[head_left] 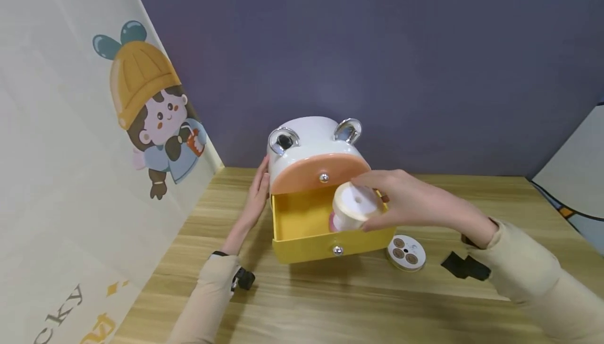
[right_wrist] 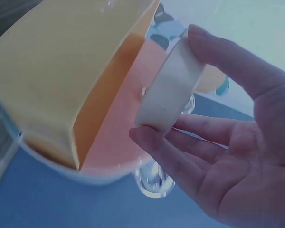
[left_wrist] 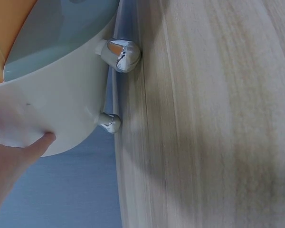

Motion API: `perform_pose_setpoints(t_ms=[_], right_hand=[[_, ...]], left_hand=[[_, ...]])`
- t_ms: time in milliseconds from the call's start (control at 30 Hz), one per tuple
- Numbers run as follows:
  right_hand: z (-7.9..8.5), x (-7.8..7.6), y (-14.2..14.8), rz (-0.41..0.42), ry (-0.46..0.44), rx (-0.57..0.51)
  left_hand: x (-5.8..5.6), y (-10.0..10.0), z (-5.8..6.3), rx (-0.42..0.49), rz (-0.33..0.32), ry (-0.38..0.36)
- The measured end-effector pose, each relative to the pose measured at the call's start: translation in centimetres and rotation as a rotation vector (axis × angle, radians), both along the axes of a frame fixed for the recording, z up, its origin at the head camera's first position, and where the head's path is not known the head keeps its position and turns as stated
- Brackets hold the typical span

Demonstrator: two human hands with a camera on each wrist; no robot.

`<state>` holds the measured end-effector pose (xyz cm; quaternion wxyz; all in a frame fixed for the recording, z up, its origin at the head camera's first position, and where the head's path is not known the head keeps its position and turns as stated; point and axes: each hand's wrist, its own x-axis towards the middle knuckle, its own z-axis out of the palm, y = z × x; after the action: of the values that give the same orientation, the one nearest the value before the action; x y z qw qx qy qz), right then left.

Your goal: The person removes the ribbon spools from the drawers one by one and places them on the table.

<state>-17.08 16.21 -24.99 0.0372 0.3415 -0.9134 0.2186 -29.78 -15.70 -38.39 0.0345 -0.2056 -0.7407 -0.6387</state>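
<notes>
A white drawer box (head_left: 306, 137) with silver ears stands on the table, its peach upper drawer (head_left: 302, 173) closed. Below that, the yellow drawer (head_left: 302, 249) is pulled out. Over the right part of this drawer, my right hand (head_left: 410, 200) pinches a white ribbon roll (right_wrist: 173, 85) by its rim, between thumb and fingers. Beneath the roll, a white and pink item (head_left: 334, 222) shows in the drawer, mostly hidden. My left hand (head_left: 257, 197) lies along the box's left side; in the left wrist view its thumb (left_wrist: 40, 145) touches the white shell.
A flat white spool (head_left: 407, 253) with brown round marks lies on the table (head_left: 330, 302), right of the drawer's front corner. Behind the box rises a dark blue-grey wall (head_left: 401, 71). On the left, a white panel (head_left: 61, 150) carries a cartoon figure.
</notes>
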Motion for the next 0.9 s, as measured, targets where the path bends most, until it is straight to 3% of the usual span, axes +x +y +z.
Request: perform_pose_setpoints(t_ms=[367,567,900], right_hand=[[-1.3,0.9,5.8,-0.113,-0.024,-0.030],[-2.6,1.2,8.6,-0.181,-0.045,-0.026],[-6.6,2.1,12.6,-0.277,-0.111,-0.008]], left_hand=[[0.0,0.0,0.0,0.010,-0.029,-0.024],[-0.1,-0.2,0.1,-0.013,0.000,-0.035],[-0.1,0.2,0.2,-0.005,-0.010,-0.030]])
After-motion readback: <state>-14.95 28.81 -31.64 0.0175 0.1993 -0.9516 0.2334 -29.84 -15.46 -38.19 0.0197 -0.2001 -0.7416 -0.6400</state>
